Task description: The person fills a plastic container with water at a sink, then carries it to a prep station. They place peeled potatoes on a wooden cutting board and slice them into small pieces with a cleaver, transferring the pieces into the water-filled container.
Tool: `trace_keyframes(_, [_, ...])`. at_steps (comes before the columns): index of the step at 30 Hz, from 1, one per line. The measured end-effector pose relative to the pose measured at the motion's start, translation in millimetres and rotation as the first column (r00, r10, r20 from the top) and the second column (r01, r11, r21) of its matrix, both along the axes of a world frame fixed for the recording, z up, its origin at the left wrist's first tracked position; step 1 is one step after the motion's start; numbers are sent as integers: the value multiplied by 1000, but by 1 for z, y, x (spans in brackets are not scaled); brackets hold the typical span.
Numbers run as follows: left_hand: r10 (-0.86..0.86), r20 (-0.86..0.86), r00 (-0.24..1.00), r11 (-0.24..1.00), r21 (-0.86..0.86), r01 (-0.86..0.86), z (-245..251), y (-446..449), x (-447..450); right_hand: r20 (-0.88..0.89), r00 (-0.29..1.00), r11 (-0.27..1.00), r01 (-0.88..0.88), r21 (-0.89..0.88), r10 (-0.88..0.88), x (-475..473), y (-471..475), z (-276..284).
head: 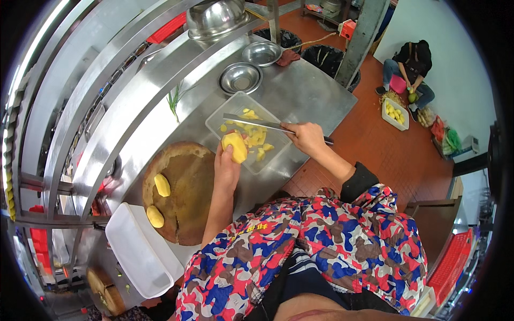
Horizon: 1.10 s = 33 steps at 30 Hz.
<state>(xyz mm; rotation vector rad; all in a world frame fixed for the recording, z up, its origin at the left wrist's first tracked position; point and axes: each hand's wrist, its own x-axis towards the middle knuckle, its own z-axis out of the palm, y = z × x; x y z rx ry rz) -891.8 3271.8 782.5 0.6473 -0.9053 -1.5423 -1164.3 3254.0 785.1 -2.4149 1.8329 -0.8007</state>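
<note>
My left hand (pixel 228 164) grips a peeled yellow potato (pixel 234 147) by its lower end, above the near left part of a clear plastic tub (pixel 277 154). In my right hand (pixel 307 137) is the handle of a cleaver (pixel 257 122), its blade pointing left above the tub, just beyond the potato. Several cut potato pieces (pixel 255 137) lie in the tub under the blade. Left of my left arm, a round wooden chopping board (pixel 188 192) bears two more peeled potatoes, one upper (pixel 162 185) and one lower (pixel 155 216).
An empty white plastic bin (pixel 140 252) adjoins the board's lower left. Steel bowls (pixel 241 78) and green onion stalks (pixel 174 102) lie beyond the tub. A steel shelf (pixel 132 116) borders the left. A person (pixel 413 64) sits on the floor at right beside a potato-filled container (pixel 395 114).
</note>
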Motion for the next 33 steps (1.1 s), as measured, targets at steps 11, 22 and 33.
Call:
trace_keyframes(11, [148, -317, 937, 944, 328, -38, -22, -38, 5, 165, 957, 929, -173, -328, 237, 54, 41, 32])
trace_keyframes(22, [12, -496, 868, 980, 179, 89, -40, -48, -11, 86, 966, 911, -196, -364, 242, 66, 44, 35])
trace_keyframes(33, [291, -388, 875, 927, 341, -157, -15, -26, -27, 58, 983, 920, -143, -366, 177, 61, 32, 24])
